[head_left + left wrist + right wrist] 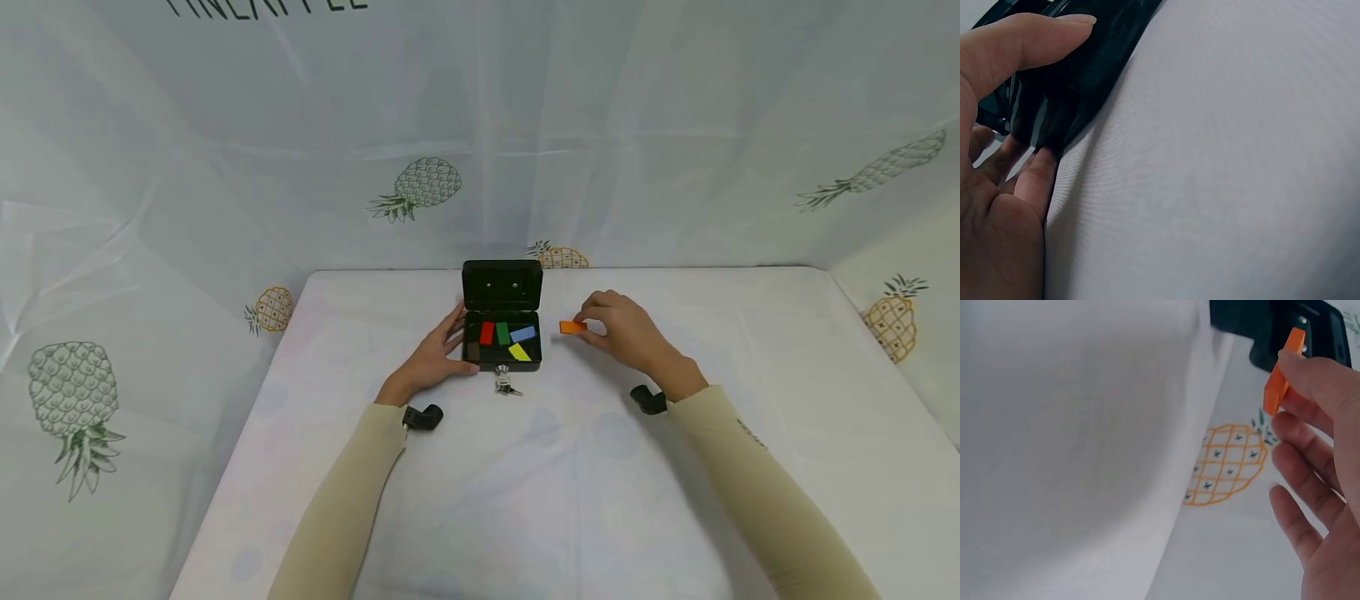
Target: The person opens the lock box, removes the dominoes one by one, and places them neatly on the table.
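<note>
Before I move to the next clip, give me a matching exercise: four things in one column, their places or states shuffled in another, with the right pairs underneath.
Things
1. orange block
2. keys
3. box lid
4. yellow block

Places and states
A. at the front side of the black box
B. lying inside the black box
C. pinched in the right grip, outside the black box
D. raised open at the back of the black box

Right pairs: 1-C, 2-A, 3-D, 4-B
</note>
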### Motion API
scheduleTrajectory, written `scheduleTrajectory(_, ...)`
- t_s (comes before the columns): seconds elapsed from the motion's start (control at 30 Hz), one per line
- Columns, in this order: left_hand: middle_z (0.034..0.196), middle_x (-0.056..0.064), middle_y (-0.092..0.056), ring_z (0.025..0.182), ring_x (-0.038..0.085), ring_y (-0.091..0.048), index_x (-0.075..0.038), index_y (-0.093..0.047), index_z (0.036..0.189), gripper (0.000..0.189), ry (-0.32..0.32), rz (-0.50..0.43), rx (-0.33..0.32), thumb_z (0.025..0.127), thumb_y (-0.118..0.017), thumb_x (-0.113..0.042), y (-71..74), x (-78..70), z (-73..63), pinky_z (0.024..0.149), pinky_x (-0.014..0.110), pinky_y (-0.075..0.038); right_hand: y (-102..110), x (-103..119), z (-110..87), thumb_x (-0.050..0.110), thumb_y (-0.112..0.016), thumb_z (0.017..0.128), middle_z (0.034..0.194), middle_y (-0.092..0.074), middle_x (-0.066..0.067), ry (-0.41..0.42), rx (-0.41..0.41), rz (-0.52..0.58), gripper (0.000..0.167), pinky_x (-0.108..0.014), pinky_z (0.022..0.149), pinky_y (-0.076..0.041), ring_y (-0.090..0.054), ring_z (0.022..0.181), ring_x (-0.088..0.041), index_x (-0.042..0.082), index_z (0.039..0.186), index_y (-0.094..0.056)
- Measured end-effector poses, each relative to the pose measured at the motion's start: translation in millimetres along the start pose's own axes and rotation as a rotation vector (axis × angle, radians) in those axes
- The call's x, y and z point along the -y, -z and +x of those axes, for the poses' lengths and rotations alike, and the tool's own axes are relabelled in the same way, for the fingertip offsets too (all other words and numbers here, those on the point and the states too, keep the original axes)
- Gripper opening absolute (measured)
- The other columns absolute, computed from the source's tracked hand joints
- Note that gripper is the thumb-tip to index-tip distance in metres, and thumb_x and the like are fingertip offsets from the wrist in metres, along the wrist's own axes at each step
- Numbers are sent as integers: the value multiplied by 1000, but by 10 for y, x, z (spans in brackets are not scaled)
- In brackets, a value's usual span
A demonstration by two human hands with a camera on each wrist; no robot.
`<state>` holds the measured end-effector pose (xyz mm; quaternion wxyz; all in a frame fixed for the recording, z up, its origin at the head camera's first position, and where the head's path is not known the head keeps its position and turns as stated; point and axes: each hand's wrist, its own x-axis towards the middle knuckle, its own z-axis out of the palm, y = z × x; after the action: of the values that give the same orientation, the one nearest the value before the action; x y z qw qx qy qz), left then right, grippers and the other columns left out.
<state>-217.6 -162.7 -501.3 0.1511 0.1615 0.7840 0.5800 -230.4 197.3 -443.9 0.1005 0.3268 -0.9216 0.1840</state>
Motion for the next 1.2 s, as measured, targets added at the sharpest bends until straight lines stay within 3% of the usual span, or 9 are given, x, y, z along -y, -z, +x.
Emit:
scheduleTrajectory(0.53, 175, 8, -20, 161, 26, -23, -22, -9, 172, 120, -7, -21, 4, 84, -84, 8, 2, -22, -23, 130, 38, -30, -67, -284, -64, 2, -85, 88, 105, -72, -17, -94, 1, -47, 15, -51, 85, -62, -68, 98, -37, -2, 101, -81)
scheduleTrajectory(1.2, 175, 9, -21, 161, 26, -24, -22, -9, 172, 120, -3, -10, 1, 84, -85, 8, 5, -19, -18, 130, 37, -31, -117, -355, 56, 7, -85, 89, 104, -71, -17, -155, 113, -80, 20, -51, 85, -61, -67, 97, -36, -4, 106, -81)
